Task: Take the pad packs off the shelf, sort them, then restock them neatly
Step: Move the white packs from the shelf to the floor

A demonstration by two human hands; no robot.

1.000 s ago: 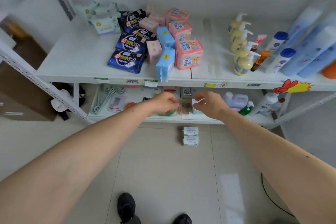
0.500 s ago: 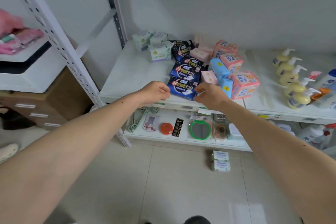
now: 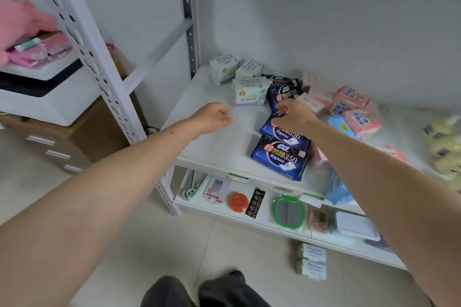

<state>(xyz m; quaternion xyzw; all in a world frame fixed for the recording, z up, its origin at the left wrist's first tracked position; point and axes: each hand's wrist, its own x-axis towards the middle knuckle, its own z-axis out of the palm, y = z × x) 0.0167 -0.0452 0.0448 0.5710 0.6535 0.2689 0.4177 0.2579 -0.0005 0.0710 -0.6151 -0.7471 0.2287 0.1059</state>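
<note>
Above dark blue packs [image 3: 279,157], right hand [image 3: 294,117]

Three pale green pad packs [image 3: 245,82], at least three navy packs [image 3: 280,156], two pink packs [image 3: 356,109].

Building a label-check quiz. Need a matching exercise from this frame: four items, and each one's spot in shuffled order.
Things:
1. dark blue pad packs
2. white-and-lilac pad packs
3. green-rimmed mirror
4. two pale stacked packs

Places:
A. on the floor in front of the rack
B. lower shelf, beside a strip of button batteries
C. upper shelf, back left corner
D. upper shelf, in a row running from the front edge toward the back, under the right hand

Pairs: 1-D, 2-C, 3-B, 4-A
</note>
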